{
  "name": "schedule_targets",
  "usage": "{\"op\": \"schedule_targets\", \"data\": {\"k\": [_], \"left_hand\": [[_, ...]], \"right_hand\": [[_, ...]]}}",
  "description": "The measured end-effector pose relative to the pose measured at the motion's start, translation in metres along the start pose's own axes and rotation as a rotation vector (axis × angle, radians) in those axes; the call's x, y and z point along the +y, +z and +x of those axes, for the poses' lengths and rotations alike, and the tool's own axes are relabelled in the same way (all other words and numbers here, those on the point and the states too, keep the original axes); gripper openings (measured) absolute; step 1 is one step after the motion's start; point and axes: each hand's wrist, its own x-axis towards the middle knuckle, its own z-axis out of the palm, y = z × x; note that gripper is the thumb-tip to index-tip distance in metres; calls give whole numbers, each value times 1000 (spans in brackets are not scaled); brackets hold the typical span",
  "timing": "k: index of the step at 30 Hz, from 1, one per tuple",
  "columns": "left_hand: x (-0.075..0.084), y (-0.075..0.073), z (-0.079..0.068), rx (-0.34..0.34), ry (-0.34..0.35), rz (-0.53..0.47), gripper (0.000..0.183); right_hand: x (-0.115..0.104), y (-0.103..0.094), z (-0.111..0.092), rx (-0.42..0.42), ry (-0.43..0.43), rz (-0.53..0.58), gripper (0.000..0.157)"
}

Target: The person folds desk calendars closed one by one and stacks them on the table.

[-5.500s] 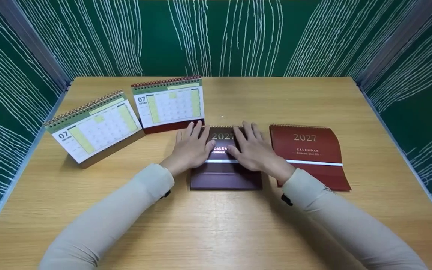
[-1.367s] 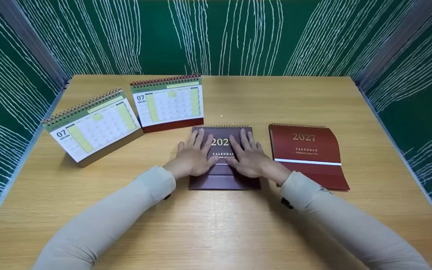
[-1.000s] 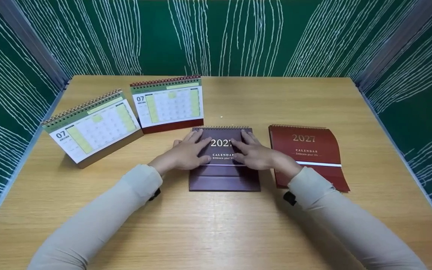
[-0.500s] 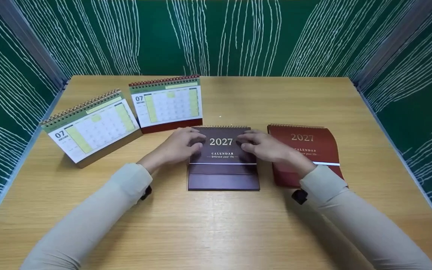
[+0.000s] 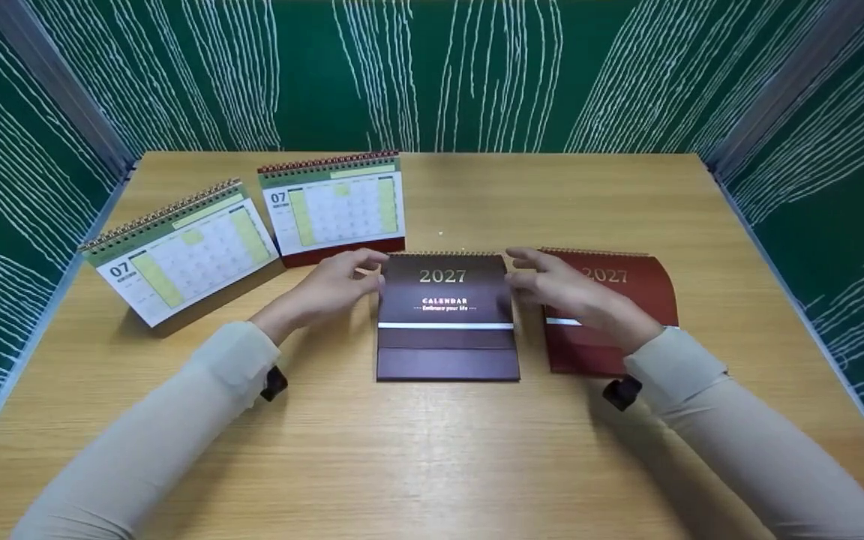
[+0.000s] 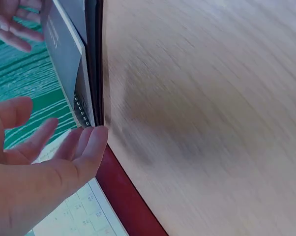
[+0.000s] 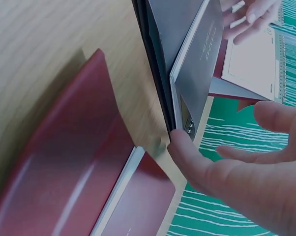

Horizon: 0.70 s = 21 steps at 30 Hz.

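A dark brown-purple 2027 desk calendar (image 5: 445,360) lies folded flat, spiral edge away from me. My left hand (image 5: 327,291) is at its upper left corner, fingertips right at the edge. In the left wrist view that hand (image 6: 44,182) has its fingers loosely bent beside the spiral. My right hand (image 5: 571,294) is by the upper right corner, overlapping the red calendar (image 5: 589,358) in the head view. In the right wrist view a fingertip of it (image 7: 251,169) is right at the dark calendar's corner (image 7: 194,64). Neither hand grips anything.
Two desk calendars stand open at the back left, both on a July page: one with a brown base (image 5: 192,251), one with a red base (image 5: 338,202). The red calendar's cover curls up at its right side. Green walls with white lines surround the wooden table (image 5: 432,465).
Both hands earlier lay spread over the dark calendar's cover. They have slid outward to its two upper corners, leaving the cover uncovered. The other calendars keep their places.
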Motion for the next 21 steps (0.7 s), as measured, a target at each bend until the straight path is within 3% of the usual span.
{"op": "schedule_targets", "data": {"k": [9, 15, 21], "left_hand": [[-3, -6, -3, -119, -186, -410, 58], [-1, -7, -6, -168, -277, -560, 63], [-3, -6, -4, -180, -326, -647, 64]], "right_hand": [[4, -9, -5, -85, 116, 371, 73], [9, -12, -6, -144, 162, 483, 54], [11, -14, -7, -197, 213, 530, 71]]}}
